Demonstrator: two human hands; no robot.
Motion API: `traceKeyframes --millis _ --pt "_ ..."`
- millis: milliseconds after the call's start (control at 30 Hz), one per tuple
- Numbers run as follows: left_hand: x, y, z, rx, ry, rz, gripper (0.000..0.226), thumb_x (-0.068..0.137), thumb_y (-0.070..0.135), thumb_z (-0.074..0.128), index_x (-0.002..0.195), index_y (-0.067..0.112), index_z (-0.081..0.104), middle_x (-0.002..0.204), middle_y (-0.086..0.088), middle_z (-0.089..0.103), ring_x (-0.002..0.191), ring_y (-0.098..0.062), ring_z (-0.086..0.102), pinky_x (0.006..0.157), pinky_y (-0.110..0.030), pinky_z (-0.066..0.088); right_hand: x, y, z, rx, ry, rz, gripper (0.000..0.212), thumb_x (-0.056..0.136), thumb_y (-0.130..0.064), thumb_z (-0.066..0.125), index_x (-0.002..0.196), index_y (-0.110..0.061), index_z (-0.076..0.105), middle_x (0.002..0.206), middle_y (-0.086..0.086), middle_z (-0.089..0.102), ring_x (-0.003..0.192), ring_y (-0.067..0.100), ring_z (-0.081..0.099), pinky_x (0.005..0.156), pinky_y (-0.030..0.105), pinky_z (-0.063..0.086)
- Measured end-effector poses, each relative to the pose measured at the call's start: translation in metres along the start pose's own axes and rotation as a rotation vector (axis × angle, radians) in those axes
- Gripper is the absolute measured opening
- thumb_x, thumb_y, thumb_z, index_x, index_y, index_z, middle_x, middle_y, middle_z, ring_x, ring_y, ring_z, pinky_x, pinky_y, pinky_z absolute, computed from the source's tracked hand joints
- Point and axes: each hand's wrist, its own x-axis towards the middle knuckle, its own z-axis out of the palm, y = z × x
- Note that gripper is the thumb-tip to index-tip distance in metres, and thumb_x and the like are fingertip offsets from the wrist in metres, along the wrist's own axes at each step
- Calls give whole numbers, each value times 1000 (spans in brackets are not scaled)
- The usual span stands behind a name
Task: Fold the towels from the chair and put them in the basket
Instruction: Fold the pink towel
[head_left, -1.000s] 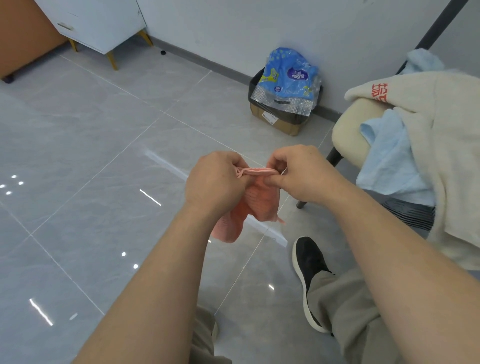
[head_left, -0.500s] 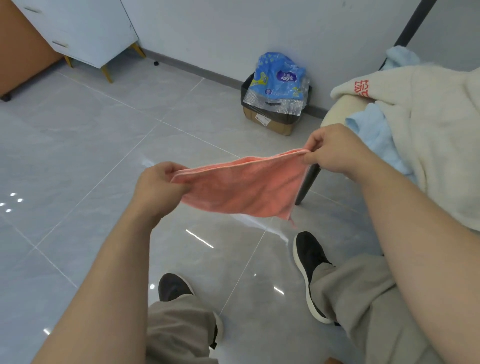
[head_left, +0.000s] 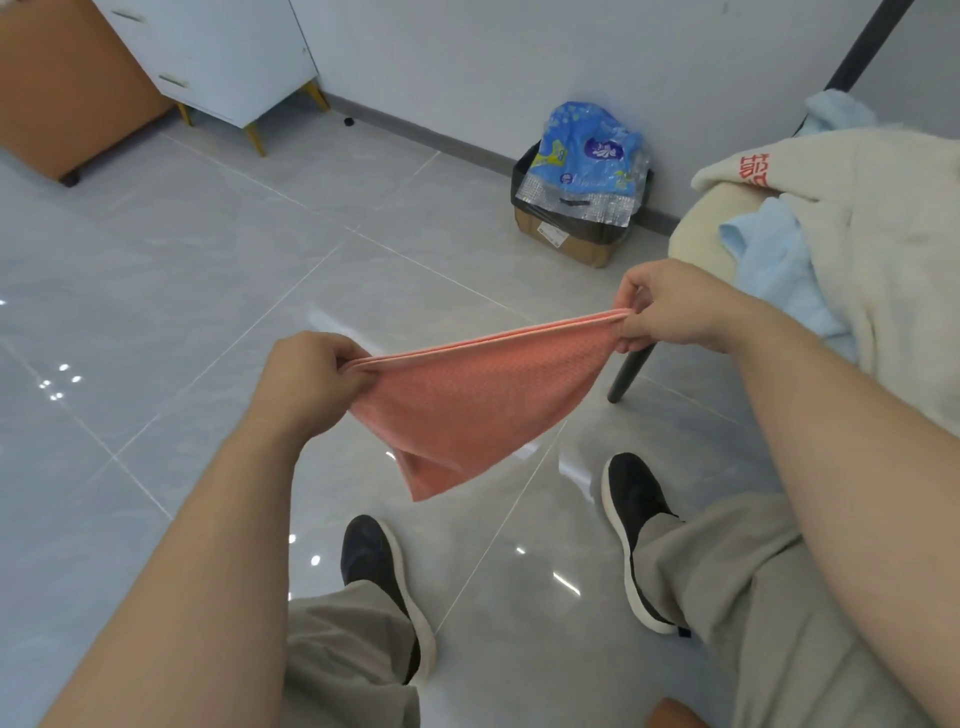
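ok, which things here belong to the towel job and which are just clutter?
Job: pink towel, pinched by left hand and right hand; blue towel, cream towel, chair.
Lying about: cardboard box, blue plastic pack, white cabinet.

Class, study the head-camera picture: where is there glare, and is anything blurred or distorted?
Head view: glare shows as bright specks and streaks on the glossy floor tiles; same view, wide-angle stretch swells both forearms toward the bottom corners; the pink towel, pinched by the left hand and right hand, looks sharp.
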Motion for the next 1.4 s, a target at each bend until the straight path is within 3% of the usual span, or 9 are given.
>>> traceKeyframes --millis 100,200,333,500,733,933,1100,1267,1400 --pt "2 -9 3 82 30 -2 6 82 25 74 82 19 75 69 5 67 69 -17 63 65 -34 54 -2 -4 8 -192 -41 -52 25 79 -27 84 89 -13 65 70 3 75 64 14 73 66 30 60" --pt "4 -18 9 120 44 -27 16 83 39 74 79 23 71 71 9 64 73 -16 60 63 -32 48 -2 -5 10 -321 -53 -59 25 84 -38 77 85 -16 68 65 -2 74 59 10 72 62 26 56" --pt "5 -23 14 167 -13 -63 18 81 47 74 77 30 68 71 14 64 74 -15 61 60 -29 45 1 -5 6 -365 -34 -46 24 88 -38 72 84 -15 70 62 0 73 58 13 72 67 28 58" --pt "8 -19 15 150 -96 -26 4 86 32 72 85 29 73 78 9 67 79 -17 62 64 -31 49 5 -8 6 -483 -2 -61 23 93 -40 66 81 -20 70 57 -3 70 51 8 68 72 31 58" --pt "13 -14 15 158 -154 -39 8 89 25 68 86 27 75 85 5 70 85 -19 63 73 -35 54 7 -7 4 -560 9 -77 19 86 -39 75 80 -22 69 59 -7 67 47 2 62 67 29 56" --pt "11 -7 15 157 -190 -81 10 87 15 64 82 21 70 60 3 69 66 -14 67 63 -31 53 9 -2 4 -544 -27 -58 18 77 -27 82 76 -20 65 63 -4 70 58 9 67 61 27 53" --pt "14 -3 15 198 -316 -105 13 80 4 65 73 15 69 73 -1 71 75 -20 66 66 -37 56 5 2 1 -524 -184 -23 26 71 -29 88 77 -17 65 65 -7 68 60 7 62 57 25 41" --pt "11 6 18 253 -417 -112 11 78 20 74 72 12 67 72 -1 68 68 -17 61 52 -25 41 1 -2 4 -547 -309 44 43 66 -47 88 73 -14 62 62 -5 71 54 3 59 57 24 42" --pt "13 14 22 178 -694 -270 23 81 28 75 74 8 66 71 -4 76 75 -19 75 80 -32 60 -2 -4 7 -490 -425 136 44 67 -40 89 67 -14 54 60 -1 69 59 12 66 56 23 49"
